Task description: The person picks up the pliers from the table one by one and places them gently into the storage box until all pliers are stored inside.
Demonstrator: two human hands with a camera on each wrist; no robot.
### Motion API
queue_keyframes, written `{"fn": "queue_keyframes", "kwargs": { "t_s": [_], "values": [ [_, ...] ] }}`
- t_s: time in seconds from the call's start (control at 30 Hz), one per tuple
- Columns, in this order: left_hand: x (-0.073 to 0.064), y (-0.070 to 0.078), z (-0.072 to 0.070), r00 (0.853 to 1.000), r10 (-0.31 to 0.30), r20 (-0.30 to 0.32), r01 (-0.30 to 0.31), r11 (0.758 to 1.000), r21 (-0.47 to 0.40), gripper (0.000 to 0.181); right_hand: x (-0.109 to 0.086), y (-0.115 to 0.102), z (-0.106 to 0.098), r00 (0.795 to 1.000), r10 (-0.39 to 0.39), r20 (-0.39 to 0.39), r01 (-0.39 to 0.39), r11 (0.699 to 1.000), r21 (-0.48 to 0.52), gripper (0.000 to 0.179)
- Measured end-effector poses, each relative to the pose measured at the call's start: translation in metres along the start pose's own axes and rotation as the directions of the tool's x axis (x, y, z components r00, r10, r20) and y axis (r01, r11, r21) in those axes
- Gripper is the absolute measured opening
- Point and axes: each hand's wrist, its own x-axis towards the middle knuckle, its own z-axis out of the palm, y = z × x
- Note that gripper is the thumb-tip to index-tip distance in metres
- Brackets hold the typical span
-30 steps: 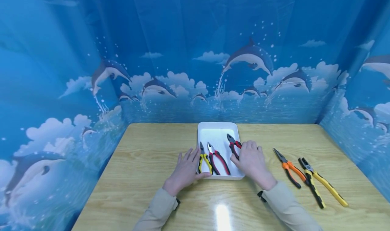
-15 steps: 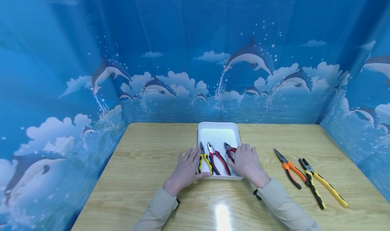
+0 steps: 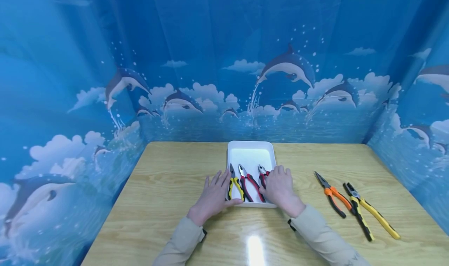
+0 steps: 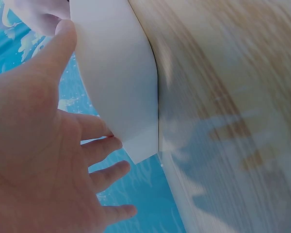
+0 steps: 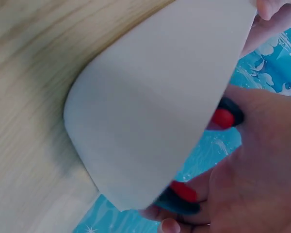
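A white tray (image 3: pixel 250 153) lies on the table, its near edge toward me. My right hand (image 3: pixel 281 188) grips the handles of red-and-black pliers (image 3: pixel 262 175) over the tray's right side; their jaws point away from me. In the right wrist view the ends of the pliers' handles (image 5: pixel 223 117) show between thumb and fingers. My left hand (image 3: pixel 212 199) rests at the tray's left rim, fingers straight and spread, thumb at the near corner. Beside it in the tray lie yellow-and-black long-nose pliers (image 3: pixel 231 188) and a second red-and-black pair of pliers (image 3: pixel 250 177).
On the wooden table (image 3: pixel 182 160) to the right lie orange-and-black long-nose pliers (image 3: pixel 328 190) and larger yellow-and-black pliers (image 3: pixel 356 195), their handles close together. A blue dolphin-print curtain (image 3: pixel 217 63) encloses the table's back and sides.
My right hand has moved left and slightly toward me with the red-and-black pliers, bringing them nearer the other red-and-black pair. The left hand has stayed in place.
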Motion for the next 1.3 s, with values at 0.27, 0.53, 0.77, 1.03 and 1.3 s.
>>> {"fn": "queue_keyframes", "kwargs": {
  "t_s": [0.27,0.53,0.77,1.03,1.3],
  "values": [
    [0.001,0.001,-0.001,1.000,0.010,-0.004,-0.010,1.000,0.015,0.102,0.000,-0.004,0.005,0.998,-0.015,0.057,0.013,1.000,0.023,0.066],
    [0.000,0.000,0.000,1.000,0.016,-0.008,-0.016,1.000,0.010,0.101,-0.004,0.003,0.003,0.996,-0.069,0.052,0.066,0.996,0.068,0.062],
    [-0.002,0.001,-0.001,1.000,0.019,-0.002,-0.019,1.000,0.015,0.101,-0.008,0.003,0.003,0.996,-0.051,0.067,0.045,0.995,0.089,0.065],
    [-0.002,-0.001,-0.001,1.000,0.023,-0.007,-0.022,1.000,0.014,0.101,-0.008,0.008,0.006,0.964,-0.019,-0.264,0.062,0.986,0.155,0.042],
    [-0.001,0.001,-0.002,1.000,0.012,-0.010,-0.012,1.000,0.002,0.100,-0.009,0.012,0.008,0.881,-0.057,-0.470,0.129,0.984,0.123,0.029]
  ]
}}
